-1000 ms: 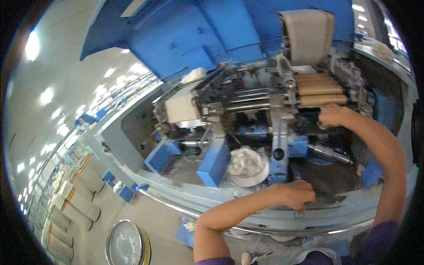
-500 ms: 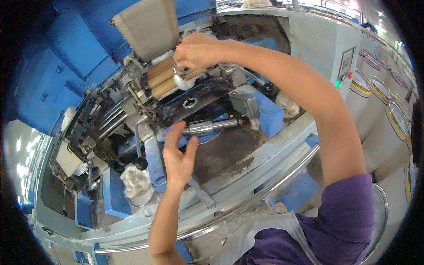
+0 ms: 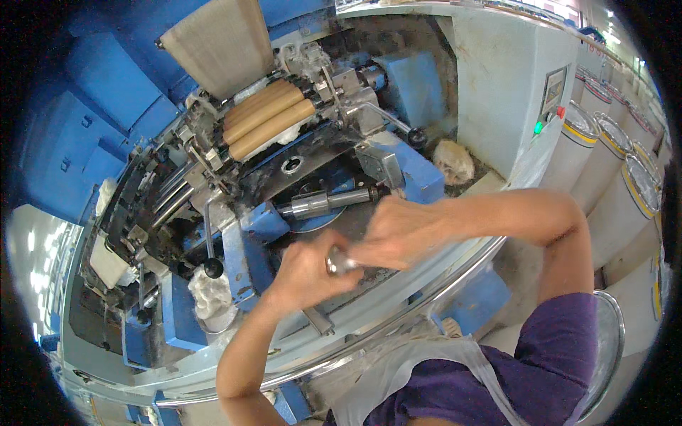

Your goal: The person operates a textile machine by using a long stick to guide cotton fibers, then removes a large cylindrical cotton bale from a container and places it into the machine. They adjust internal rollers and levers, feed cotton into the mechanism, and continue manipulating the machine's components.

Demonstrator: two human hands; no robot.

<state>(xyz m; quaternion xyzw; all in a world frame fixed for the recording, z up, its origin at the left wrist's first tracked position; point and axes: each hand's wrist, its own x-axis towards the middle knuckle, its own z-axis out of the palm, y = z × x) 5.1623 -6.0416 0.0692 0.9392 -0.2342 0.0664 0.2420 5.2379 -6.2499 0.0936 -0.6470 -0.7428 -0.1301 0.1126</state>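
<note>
My left hand (image 3: 305, 275) is closed around a small shiny metal piece (image 3: 338, 260), rounded in shape and mostly hidden by the fingers. My right hand (image 3: 401, 233), smeared by motion, has its fingers bent and meets the piece from the right; a small whitish bit shows between the two hands, too blurred to name. Both hands are over the machine's front. Just beyond them lies a bright metal cylinder (image 3: 323, 204). Farther back, brown rollers (image 3: 273, 128) stand exposed, with white fibre (image 3: 284, 136) along their near side, below a raised beige cover (image 3: 220, 50).
A lever with a black knob (image 3: 212, 268) rises left of my hands, near a clump of white fibre (image 3: 211, 292). Another black-knobbed lever (image 3: 415, 137) sits at the right. A metal rail (image 3: 419, 307) curves along the front. Tall pale cans (image 3: 616, 195) stand at the right.
My right hand has come down from the rollers to my left hand, bringing the metal piece from there. My left hand, earlier spread, has closed on it.
</note>
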